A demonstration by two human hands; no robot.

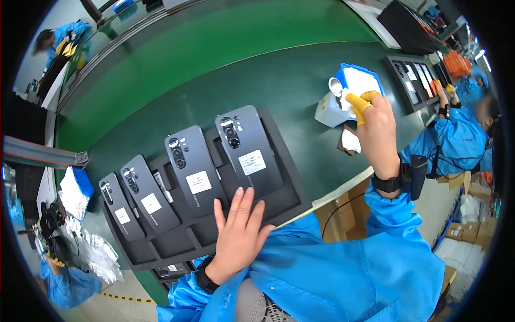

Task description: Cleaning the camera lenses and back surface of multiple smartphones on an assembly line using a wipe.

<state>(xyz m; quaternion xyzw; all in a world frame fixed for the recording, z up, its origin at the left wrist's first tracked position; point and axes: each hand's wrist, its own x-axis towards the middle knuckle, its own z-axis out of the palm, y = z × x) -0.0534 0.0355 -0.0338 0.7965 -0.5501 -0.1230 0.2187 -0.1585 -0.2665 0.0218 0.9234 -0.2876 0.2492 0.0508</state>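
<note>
My left hand [240,229] lies palm down with its fingers spread, the fingertips at the lower edge of the rightmost dark grey phone [248,142]. That phone and several others, such as a second phone [196,166], a third phone [150,190] and a fourth phone [122,206], lie back up in a black foam tray [188,244]. White labels show on their backs. At the right, my right hand [374,121], with yellow finger cots, pinches a white wipe [347,98] beside a translucent bottle [328,111] with a round metal top [335,86].
A blue box of white wipes [365,80] stands behind the bottle, with a crumpled white wipe [351,140] nearer me. At far right, a co-worker [458,145] handles another phone tray [405,80]. Left of my tray are another blue box [80,188] and clear plastic bags [99,252].
</note>
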